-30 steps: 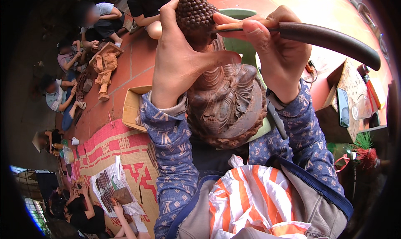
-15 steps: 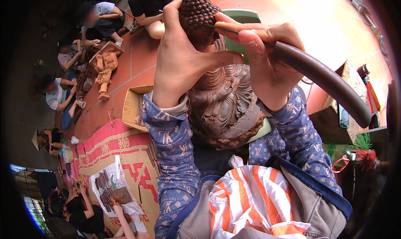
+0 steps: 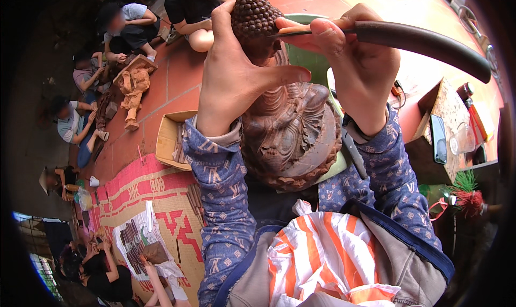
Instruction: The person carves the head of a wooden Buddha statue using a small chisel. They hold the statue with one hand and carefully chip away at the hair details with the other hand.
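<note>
The head of a carved brown statue (image 3: 293, 138) is clasped by the left hand (image 3: 231, 76); a dark-handled tool (image 3: 424, 42) is gripped in the right hand (image 3: 357, 54), its tip near the hairline. The statue is positioned before the body, between a cardboard box (image 3: 171, 131) and a smartphone (image 3: 438, 140).

Pale monogram letters repeat over my blue left sleeve (image 3: 221, 181), left of centre, with a small line of lettering near its cuff, and over my right sleeve (image 3: 395, 170), right of centre. On the mat (image 3: 161, 204) at lower left, I cannot tell whether the marks are writing or ornament.
</note>
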Available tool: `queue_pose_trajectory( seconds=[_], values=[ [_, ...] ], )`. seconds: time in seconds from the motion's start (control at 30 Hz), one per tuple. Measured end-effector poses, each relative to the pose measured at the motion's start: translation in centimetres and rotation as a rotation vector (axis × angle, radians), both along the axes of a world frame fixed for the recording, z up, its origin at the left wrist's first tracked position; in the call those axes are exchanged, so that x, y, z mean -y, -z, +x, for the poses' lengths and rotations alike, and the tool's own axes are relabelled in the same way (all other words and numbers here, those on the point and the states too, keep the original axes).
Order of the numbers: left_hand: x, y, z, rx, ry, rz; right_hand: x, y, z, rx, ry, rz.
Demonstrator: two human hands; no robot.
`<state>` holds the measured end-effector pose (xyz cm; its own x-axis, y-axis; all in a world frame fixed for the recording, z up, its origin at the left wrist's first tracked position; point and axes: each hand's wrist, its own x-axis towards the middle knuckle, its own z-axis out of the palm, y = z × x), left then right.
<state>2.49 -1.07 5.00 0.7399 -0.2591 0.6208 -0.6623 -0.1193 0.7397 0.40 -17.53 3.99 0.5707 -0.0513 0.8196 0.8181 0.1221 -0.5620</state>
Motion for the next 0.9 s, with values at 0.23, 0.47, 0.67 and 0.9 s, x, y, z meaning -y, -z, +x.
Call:
queue_pose_trajectory(
  seconds=[0.23,0.47,0.67,0.9],
  values=[
    [0.0,0.3,0.6,0.049,0.094,-0.04,-0.8,0.3,-0.7,0.125,0.194,-0.097],
    [0.0,-0.1,-0.1,0.11,-0.059,0.12,-2.5,0.8,-0.1,0.284,0.126,0.042],
    [0.1,0.5,0.6,0.128,-0.033,0.011,-1.4,-1.2,-1.5,0.18,0.255,-0.272],
    [-0.3,0.4,0.4,0.208,-0.224,0.186,0.8,-3.8,-0.8,0.116,0.04,-0.591]
  ],
)
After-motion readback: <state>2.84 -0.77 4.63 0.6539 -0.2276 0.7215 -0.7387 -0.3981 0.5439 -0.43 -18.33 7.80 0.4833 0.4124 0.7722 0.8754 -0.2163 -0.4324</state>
